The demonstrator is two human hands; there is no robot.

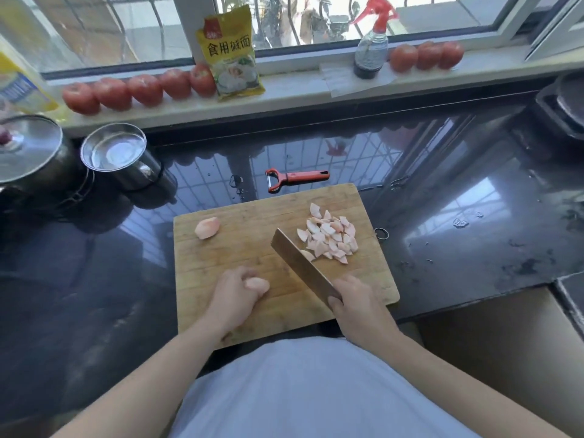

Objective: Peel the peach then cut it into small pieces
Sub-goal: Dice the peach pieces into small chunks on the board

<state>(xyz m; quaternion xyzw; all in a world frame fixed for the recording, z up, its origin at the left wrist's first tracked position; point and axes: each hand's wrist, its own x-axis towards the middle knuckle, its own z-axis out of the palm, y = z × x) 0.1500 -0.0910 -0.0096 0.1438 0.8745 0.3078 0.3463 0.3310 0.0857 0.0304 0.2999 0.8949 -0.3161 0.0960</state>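
A dark, glossy counter runs under a window, its sill lined with tomatoes, a yellow packet and a spray bottle. At the upper left of the frame stands a lidded steel pot, and just beside it an open steel cup that looks to hold clear water. A wooden cutting board fills the centre. The left hand is curled around a peeled peach piece, pressing it to the board. The right hand is wrapped tight around the handle of a cleaver, whose blade angles toward a heap of small peach pieces at the board's upper right. Another peach chunk lies at the board's upper left. A red peeler rests just beyond the board.
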